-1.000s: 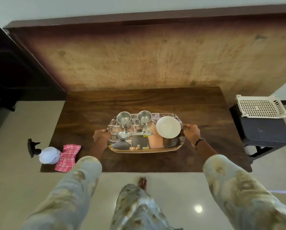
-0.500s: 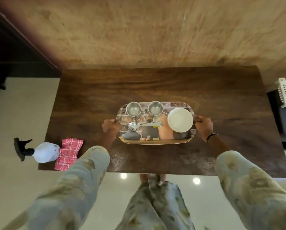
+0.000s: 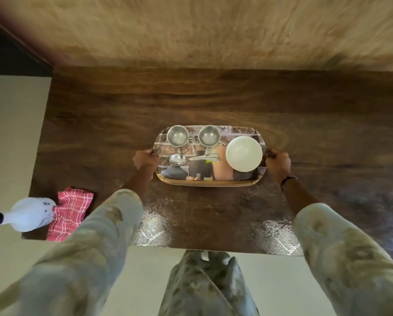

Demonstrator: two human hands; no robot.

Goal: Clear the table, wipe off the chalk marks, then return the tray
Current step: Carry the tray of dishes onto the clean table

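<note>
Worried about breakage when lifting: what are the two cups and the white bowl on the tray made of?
Two cups: probably polished steel, grey and reflective. White bowl: smooth, glossy, opaque; ceramic or melamine, can't tell which.

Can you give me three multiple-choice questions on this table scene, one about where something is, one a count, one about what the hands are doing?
1. Where is the red checked cloth?
A. on the tray
B. at the table's near left corner beside the spray bottle
C. on the floor

2. How many metal cups stand on the tray?
A. one
B. two
C. four

3. What are the hands doing?
A. gripping the tray's two ends
B. wiping the table
C. hanging idle

Answers:
1 B, it lies on the table next to the bottle.
2 B, two cups stand side by side.
3 A, left hand and right hand each grip an end.
</note>
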